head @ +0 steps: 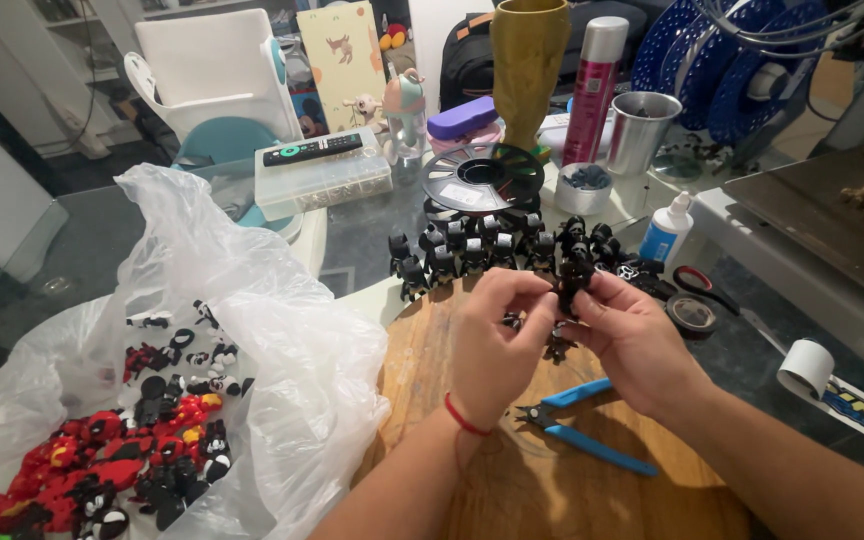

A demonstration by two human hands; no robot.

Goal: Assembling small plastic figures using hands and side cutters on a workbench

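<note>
Black small figurine (574,276) pinched between both hands above a round wooden board (512,480). Left hand (492,345), red cord at the wrist, fingertips closed on the figurine's left side; right hand (632,335) closed on its right side, thumb on top. Possibly a second tiny black part under the left fingers, too dark to tell. Just below the hands, blue-handled cutters (577,425) flat on the board. Behind the hands, a cluster of black figurines (492,250) standing at the board's far edge. To the left, clear plastic bag (252,330) holding red and black printed parts (122,450). Farther back on the glass worktop (372,230): empty filament spool (482,178), glue bottle (667,232), metal cup (640,130), pink spray can (594,88), remote control (312,150).
</note>
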